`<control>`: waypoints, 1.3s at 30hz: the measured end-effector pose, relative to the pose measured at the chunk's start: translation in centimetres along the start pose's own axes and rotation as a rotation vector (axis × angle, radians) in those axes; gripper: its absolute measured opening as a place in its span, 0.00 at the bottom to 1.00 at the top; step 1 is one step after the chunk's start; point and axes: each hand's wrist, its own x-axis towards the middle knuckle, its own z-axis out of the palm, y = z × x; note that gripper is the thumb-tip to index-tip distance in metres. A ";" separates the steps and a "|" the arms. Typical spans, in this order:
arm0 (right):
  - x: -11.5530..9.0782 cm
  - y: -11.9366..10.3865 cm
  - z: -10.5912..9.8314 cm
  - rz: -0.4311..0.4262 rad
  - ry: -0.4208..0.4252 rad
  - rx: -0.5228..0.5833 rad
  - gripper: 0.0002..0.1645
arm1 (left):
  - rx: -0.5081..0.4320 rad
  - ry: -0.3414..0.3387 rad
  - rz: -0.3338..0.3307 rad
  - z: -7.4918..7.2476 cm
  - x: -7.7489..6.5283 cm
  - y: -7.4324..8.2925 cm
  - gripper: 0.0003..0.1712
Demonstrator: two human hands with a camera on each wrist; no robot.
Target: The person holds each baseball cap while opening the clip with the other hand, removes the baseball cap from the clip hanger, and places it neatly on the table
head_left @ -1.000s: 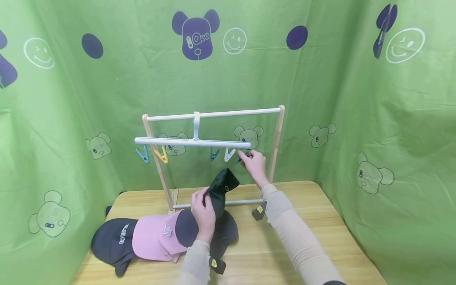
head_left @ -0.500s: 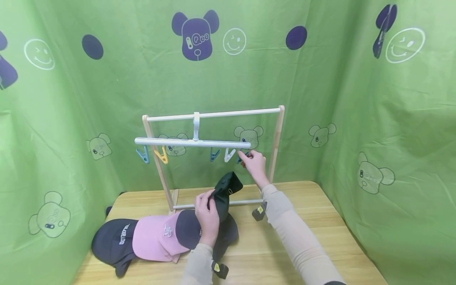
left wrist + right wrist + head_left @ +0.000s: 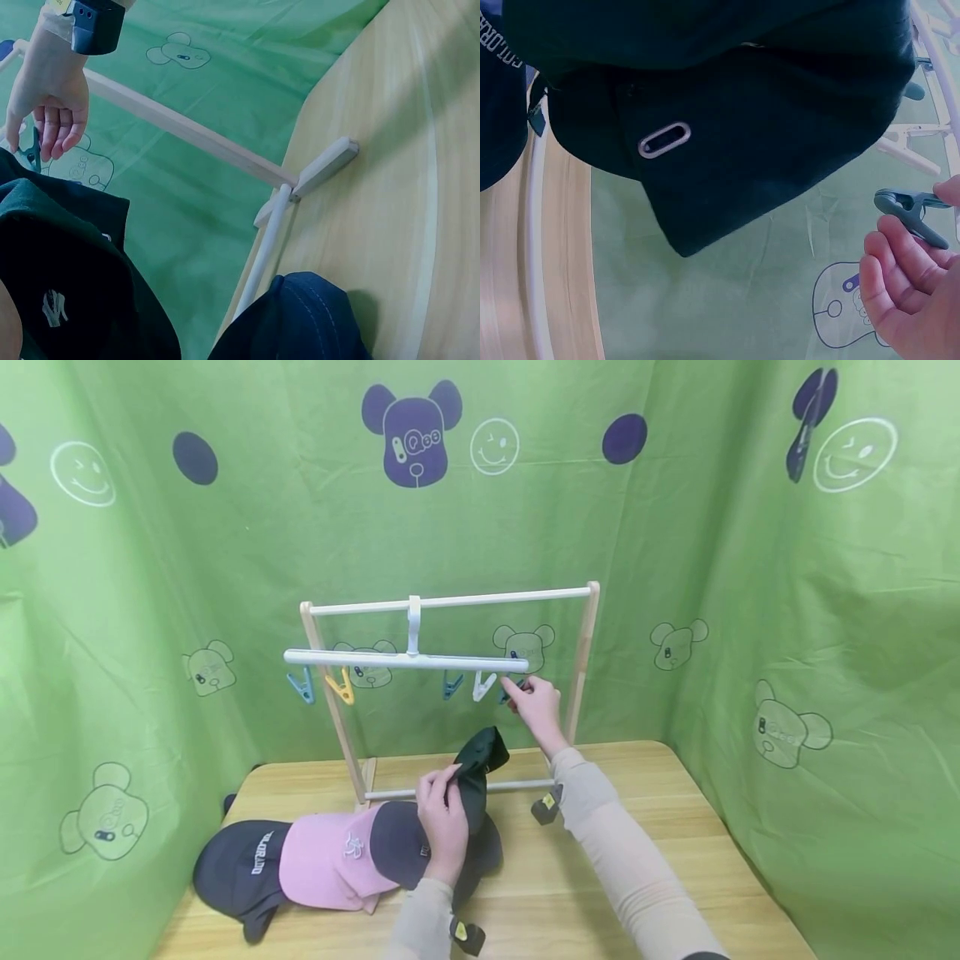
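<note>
My left hand (image 3: 444, 827) holds a dark green cap (image 3: 474, 777) off the table, below the right part of the hanger. In the left wrist view the cap (image 3: 82, 255) shows a white emblem. A metal buckle (image 3: 664, 140) is on its strap in the right wrist view. My right hand (image 3: 537, 710) pinches a dark teal clip (image 3: 911, 210) at the hanger's right end, thumb on one handle and fingers on the other. Apart from that clip, the cap's upper end hangs a little below and to the left.
A white hanger (image 3: 465, 662) with several coloured clips hangs from a wooden rack (image 3: 582, 668). On the table (image 3: 675, 860) a navy cap (image 3: 240, 868), a pink cap (image 3: 322, 860) and further dark caps lie overlapping in a row. Green curtain (image 3: 795, 610) surrounds the table.
My left hand has carried the green cap slightly to the right, and the cap's top has turned and dipped a little. The right hand stays at the clip.
</note>
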 end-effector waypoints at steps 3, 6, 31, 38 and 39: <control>-0.1 0.0 0.0 -0.001 -0.003 -0.001 0.25 | -0.008 -0.007 -0.002 0.0 -0.2 0.0 0.15; -0.1 -0.1 -0.1 -0.001 -0.007 -0.002 0.25 | -0.013 -0.011 0.006 0.0 -0.3 -0.1 0.15; -0.1 0.0 -0.1 -0.002 -0.008 0.018 0.25 | 0.036 -0.078 0.055 0.5 -2.0 -1.1 0.14; -0.3 -0.2 -0.3 -0.012 -0.007 0.006 0.25 | 0.031 -0.102 0.085 0.5 -2.5 -1.1 0.14; -0.3 -0.2 -0.4 -0.011 -0.008 0.003 0.25 | 0.031 -0.105 0.090 0.5 -2.6 -1.1 0.14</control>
